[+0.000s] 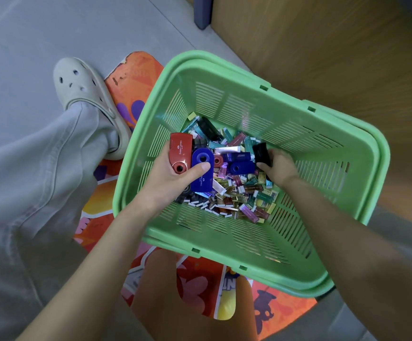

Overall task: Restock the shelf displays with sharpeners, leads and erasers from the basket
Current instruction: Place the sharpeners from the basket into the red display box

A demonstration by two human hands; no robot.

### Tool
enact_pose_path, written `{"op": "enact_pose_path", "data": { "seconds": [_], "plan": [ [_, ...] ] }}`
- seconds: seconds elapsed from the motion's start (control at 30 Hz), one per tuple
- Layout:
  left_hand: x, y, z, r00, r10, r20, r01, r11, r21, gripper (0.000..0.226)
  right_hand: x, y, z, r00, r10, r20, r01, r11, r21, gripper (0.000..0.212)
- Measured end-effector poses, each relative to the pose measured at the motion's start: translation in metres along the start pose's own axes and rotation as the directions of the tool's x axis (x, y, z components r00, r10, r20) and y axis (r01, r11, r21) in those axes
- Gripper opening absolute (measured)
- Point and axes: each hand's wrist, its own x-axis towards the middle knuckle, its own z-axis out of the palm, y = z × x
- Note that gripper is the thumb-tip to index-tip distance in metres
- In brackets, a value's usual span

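Note:
A green slotted basket (311,134) sits on the floor below me, its bottom covered with several small foil-wrapped erasers (244,200) and lead packs. My left hand (173,178) is inside at the left and grips a red sharpener (180,153) and a blue sharpener (201,173) side by side, thumb pressed on the blue one. My right hand (277,166) reaches in from the right and pinches a black sharpener (261,153). More loose blue sharpeners (240,166) lie between the hands.
The basket rests partly on a bright orange patterned floor mat (136,77). A leg in grey trousers and a white clog (81,87) stand to the left. A wooden shelf panel (323,45) rises behind and to the right of the basket.

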Motion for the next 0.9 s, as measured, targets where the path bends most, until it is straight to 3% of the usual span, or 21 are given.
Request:
{"op": "enact_pose_path", "data": {
  "seconds": [0.07,0.17,0.23,0.3,0.43,0.57,0.73,0.8,0.9],
  "plan": [
    [-0.001,0.001,-0.001,1.000,0.003,0.006,-0.003,1.000,0.003,0.042,-0.009,-0.009,0.005,0.992,-0.088,-0.092,0.097,0.991,0.097,0.050],
    [-0.004,0.008,-0.002,0.999,0.030,0.016,-0.030,1.000,0.008,0.041,-0.028,-0.033,0.007,0.908,-0.328,-0.259,0.346,0.938,0.025,0.049],
    [-0.009,0.015,-0.004,0.998,0.058,0.017,-0.059,0.998,0.012,0.042,-0.031,-0.054,0.004,0.838,-0.496,-0.228,0.501,0.865,-0.038,0.049],
    [-0.016,0.020,-0.007,0.997,0.081,0.015,-0.081,0.997,0.012,0.045,-0.020,-0.075,0.006,0.813,-0.569,-0.126,0.562,0.823,-0.090,0.049],
    [-0.034,0.026,-0.017,0.994,0.103,0.026,-0.103,0.995,0.008,0.048,0.004,-0.096,0.022,0.845,-0.512,0.151,0.534,0.822,-0.200,0.053],
    [-0.044,0.029,-0.028,0.992,0.121,0.017,-0.122,0.992,0.025,0.052,-0.001,-0.094,0.042,0.855,-0.471,0.217,0.518,0.800,-0.303,0.051],
    [-0.050,0.028,-0.032,0.993,0.119,0.008,-0.119,0.993,0.011,0.049,-0.042,-0.069,0.060,0.814,-0.475,0.334,0.543,0.825,-0.153,0.047],
    [-0.050,0.030,-0.032,0.992,0.125,0.004,-0.125,0.992,0.012,0.051,-0.042,-0.065,0.047,0.805,-0.514,0.296,0.571,0.806,-0.156,0.048],
    [-0.049,0.030,-0.030,0.994,0.109,0.006,-0.109,0.994,0.004,0.050,-0.026,-0.070,0.021,0.854,-0.514,0.075,0.515,0.819,-0.253,0.052]
  ]
}}
